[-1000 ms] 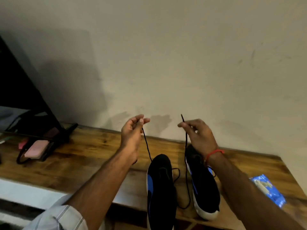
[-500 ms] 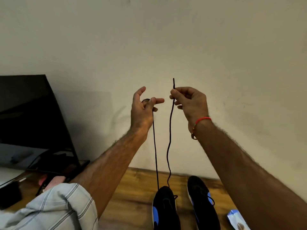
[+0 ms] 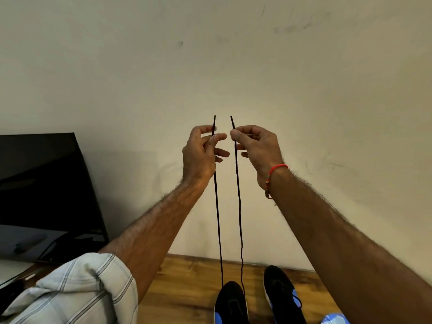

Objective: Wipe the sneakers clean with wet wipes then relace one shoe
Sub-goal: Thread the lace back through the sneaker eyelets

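Both hands are raised in front of the wall, each pinching one end of the black shoelace (image 3: 239, 206) between thumb and forefinger. The left hand (image 3: 201, 155) grips its strand just below the tip; the right hand (image 3: 256, 148) does the same, and the two tips stand upright just above the fingers, near each other but apart. From the hands the two strands drop almost straight down to the left sneaker (image 3: 231, 302), which sits on the wooden worktop (image 3: 187, 288) well below the hands. The right sneaker (image 3: 281, 295) stands just beside it, under the right forearm.

The lace looks thin, light and limp, so it will sag or slip wherever it is not held taut. The stiffened tips seem the best place to hold it for threading eyelets.
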The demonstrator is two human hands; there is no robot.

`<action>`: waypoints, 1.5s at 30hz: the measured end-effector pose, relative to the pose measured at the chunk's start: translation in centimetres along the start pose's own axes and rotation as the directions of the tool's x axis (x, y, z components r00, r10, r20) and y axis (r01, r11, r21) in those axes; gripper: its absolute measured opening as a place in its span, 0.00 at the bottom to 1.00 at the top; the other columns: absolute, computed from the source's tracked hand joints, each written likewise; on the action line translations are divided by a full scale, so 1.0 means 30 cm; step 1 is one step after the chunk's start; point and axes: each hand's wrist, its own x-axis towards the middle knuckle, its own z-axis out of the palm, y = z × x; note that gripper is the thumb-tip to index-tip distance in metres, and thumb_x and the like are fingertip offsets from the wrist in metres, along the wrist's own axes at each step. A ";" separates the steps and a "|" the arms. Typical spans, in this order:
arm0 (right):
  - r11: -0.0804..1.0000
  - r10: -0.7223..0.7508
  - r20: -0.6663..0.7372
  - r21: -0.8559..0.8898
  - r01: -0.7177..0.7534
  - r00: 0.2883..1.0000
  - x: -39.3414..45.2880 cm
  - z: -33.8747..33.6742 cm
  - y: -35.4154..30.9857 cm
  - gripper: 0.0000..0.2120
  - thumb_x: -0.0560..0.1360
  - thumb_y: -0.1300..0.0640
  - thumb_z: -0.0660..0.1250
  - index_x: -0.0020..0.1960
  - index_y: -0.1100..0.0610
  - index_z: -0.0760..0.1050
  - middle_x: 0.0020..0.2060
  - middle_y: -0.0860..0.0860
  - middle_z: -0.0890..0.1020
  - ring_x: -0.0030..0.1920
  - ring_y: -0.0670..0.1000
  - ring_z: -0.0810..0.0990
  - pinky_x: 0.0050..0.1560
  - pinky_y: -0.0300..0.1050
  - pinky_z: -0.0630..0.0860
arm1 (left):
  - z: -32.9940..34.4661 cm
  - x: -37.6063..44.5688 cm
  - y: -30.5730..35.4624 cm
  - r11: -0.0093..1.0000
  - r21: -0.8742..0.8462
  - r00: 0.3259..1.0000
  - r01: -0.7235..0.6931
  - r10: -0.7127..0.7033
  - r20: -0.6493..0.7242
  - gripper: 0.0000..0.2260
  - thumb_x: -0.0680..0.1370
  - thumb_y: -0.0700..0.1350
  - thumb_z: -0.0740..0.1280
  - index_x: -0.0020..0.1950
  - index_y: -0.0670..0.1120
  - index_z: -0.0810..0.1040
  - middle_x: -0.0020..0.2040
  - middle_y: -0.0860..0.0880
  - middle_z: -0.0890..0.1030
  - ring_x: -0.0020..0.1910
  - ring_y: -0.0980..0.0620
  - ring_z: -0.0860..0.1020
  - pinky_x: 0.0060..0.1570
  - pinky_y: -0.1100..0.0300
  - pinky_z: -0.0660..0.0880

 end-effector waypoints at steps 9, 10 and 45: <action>1.000 -0.016 0.002 0.004 0.016 1.000 0.008 0.002 -0.011 0.03 0.75 0.54 0.73 0.47 0.53 0.84 0.41 0.46 0.85 0.43 0.46 0.82 0.38 0.32 0.74 | 0.032 0.003 0.035 0.985 -0.086 0.988 0.151 -0.153 -0.020 0.06 0.80 0.45 0.72 0.54 0.45 0.81 0.48 0.51 0.87 0.42 0.52 0.86 0.49 0.49 0.84; 1.000 -0.022 0.006 0.002 0.022 1.000 0.008 0.003 -0.011 0.03 0.75 0.54 0.73 0.47 0.53 0.84 0.41 0.46 0.85 0.44 0.46 0.82 0.37 0.31 0.74 | 0.036 0.004 0.038 0.983 -0.093 0.987 0.159 -0.161 -0.023 0.06 0.80 0.45 0.72 0.54 0.45 0.81 0.48 0.51 0.87 0.42 0.52 0.86 0.49 0.50 0.84; 0.784 0.452 0.479 -0.615 -0.080 0.753 -0.516 -0.278 1.173 0.03 0.80 0.53 0.67 0.48 0.50 0.80 0.43 0.43 0.83 0.46 0.41 0.81 0.48 0.38 0.76 | -0.133 -0.779 -1.015 0.359 0.927 0.612 0.105 -0.758 0.224 0.22 0.78 0.66 0.63 0.66 0.55 0.76 0.58 0.53 0.82 0.59 0.48 0.79 0.55 0.53 0.77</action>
